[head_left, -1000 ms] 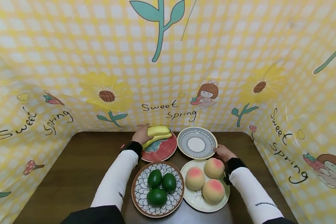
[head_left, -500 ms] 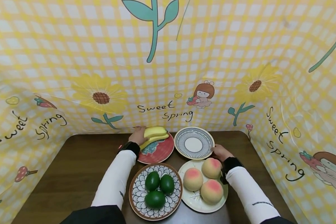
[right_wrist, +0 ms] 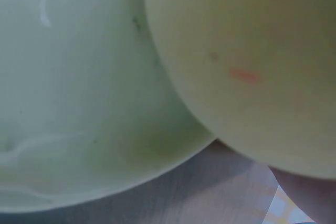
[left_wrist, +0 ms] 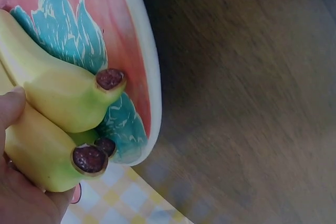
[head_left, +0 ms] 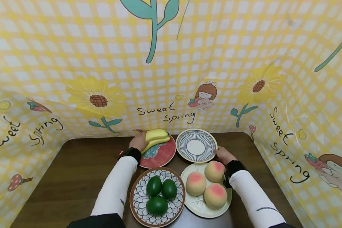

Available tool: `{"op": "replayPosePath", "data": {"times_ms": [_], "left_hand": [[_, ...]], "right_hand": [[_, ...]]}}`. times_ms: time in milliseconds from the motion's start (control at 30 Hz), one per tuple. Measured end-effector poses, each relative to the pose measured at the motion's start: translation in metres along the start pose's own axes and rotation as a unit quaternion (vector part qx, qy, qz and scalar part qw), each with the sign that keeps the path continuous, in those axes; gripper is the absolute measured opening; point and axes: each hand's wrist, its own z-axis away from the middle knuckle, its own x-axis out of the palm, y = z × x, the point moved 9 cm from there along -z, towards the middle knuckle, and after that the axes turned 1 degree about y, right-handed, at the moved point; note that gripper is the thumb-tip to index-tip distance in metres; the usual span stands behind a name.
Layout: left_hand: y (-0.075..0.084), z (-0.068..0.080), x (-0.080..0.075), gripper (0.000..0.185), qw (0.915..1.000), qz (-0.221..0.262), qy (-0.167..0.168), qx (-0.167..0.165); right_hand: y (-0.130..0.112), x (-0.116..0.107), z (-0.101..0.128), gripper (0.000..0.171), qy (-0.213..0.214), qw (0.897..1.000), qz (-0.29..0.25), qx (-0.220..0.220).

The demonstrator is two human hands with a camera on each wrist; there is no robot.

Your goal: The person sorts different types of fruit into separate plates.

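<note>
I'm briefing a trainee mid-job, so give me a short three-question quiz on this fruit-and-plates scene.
1. True or false: the left hand grips the bunch of yellow bananas over the round red plate.
2. How many dark green round fruits lie on the brown-rimmed petal-patterned plate?
3. Which plate does the right hand touch: A, the empty blue-striped plate; B, the red plate?

Key: 1 true; 2 three; 3 A.

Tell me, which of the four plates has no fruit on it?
The blue-striped plate at the back right. The red plate carries bananas, the flower-patterned one green fruits, the white one peaches.
</note>
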Motion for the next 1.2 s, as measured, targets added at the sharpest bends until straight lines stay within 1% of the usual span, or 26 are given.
{"op": "replayPosePath", "data": {"times_ms": [33,67,100,167,233,267,300,333,367,400,433,500,567,600,667,700,767,800,833,967,1033,1167,1200], "left_hand": [[0.002,0.0,-0.001,0.063,1.0,0.002,0.0,0.002],[0.004,0.001,-0.003,0.062,1.0,0.003,0.0,0.003],[0.005,0.001,-0.004,0.061,1.0,0.006,-0.001,0.003],[0.007,0.002,-0.005,0.061,1.0,0.008,-0.006,0.001],[0.007,0.003,-0.005,0.061,0.9999,0.01,-0.01,-0.004],[0.006,0.004,-0.005,0.06,0.9999,0.008,-0.009,-0.005],[0.005,0.004,-0.005,0.06,0.9999,0.009,-0.01,-0.007],[0.004,0.004,-0.005,0.06,0.9999,0.009,-0.008,-0.008],[0.003,0.004,-0.005,0.059,0.9999,0.006,-0.006,-0.009],[0.002,0.005,-0.005,0.059,0.9999,0.004,-0.003,-0.009],[0.002,0.005,-0.005,0.058,1.0,0.002,-0.001,-0.01],[0.001,0.006,-0.007,0.058,0.9999,0.0,0.005,-0.012],[0.002,0.007,-0.009,0.058,0.9998,-0.004,0.015,-0.011],[0.002,0.007,-0.011,0.058,0.9997,-0.002,0.02,-0.012],[0.004,0.007,-0.016,0.059,0.9993,0.004,0.034,-0.013],[0.005,0.007,-0.018,0.058,0.9991,0.007,0.04,-0.013],[0.008,0.006,-0.023,0.058,0.9985,0.012,0.051,-0.013],[0.011,0.006,-0.026,0.058,0.9981,0.015,0.058,-0.012],[0.014,0.005,-0.028,0.058,0.9979,0.017,0.061,-0.01],[0.03,0.003,-0.034,0.062,0.9982,0.016,0.058,-0.003],[0.039,0.003,-0.036,0.063,0.9983,0.024,0.053,0.002],[0.057,0.002,-0.036,0.063,0.9978,0.055,0.038,0.006],[0.062,0.002,-0.036,0.063,0.9977,0.059,0.033,0.007]], "right_hand": [[-0.009,0.003,0.008,0.051,0.009,1.0,0.015,0.005],[-0.02,0.008,0.019,0.051,0.028,0.999,0.034,0.032],[-0.023,0.009,0.023,0.052,0.031,0.998,0.04,0.032],[-0.019,0.007,0.017,0.052,0.025,0.999,0.032,0.028],[0.003,-0.005,-0.009,0.053,0.011,1.0,0.012,0.005],[0.018,-0.012,-0.027,0.054,0.004,1.0,0.001,-0.005],[0.035,-0.02,-0.047,0.055,-0.01,1.0,-0.014,-0.025],[0.049,-0.027,-0.064,0.054,-0.011,0.999,-0.021,-0.026],[0.06,-0.031,-0.076,0.054,-0.011,0.999,-0.024,-0.026],[0.07,-0.037,-0.088,0.054,-0.018,0.999,-0.031,-0.04],[0.075,-0.039,-0.092,0.053,-0.014,0.999,-0.03,-0.034],[0.074,-0.039,-0.09,0.054,-0.018,0.999,-0.03,-0.037],[0.068,-0.038,-0.082,0.054,-0.014,0.999,-0.03,-0.035],[0.067,-0.039,-0.08,0.054,-0.015,0.998,-0.035,-0.041],[0.067,-0.04,-0.082,0.054,-0.01,0.998,-0.037,-0.04],[0.073,-0.043,-0.09,0.053,-0.013,0.998,-0.042,-0.051],[0.086,-0.048,-0.104,0.052,-0.004,0.999,-0.038,-0.036],[0.098,-0.052,-0.118,0.053,-0.012,0.998,-0.045,-0.043],[0.101,-0.053,-0.123,0.052,-0.005,0.998,-0.039,-0.038],[0.103,-0.052,-0.123,0.056,0.006,0.999,-0.036,-0.017],[0.094,-0.049,-0.111,0.056,0.023,0.999,-0.029,0.001],[0.097,-0.051,-0.112,0.055,0.015,0.999,-0.034,-0.01],[0.097,-0.05,-0.112,0.054,0.01,0.999,-0.036,-0.019]]}}
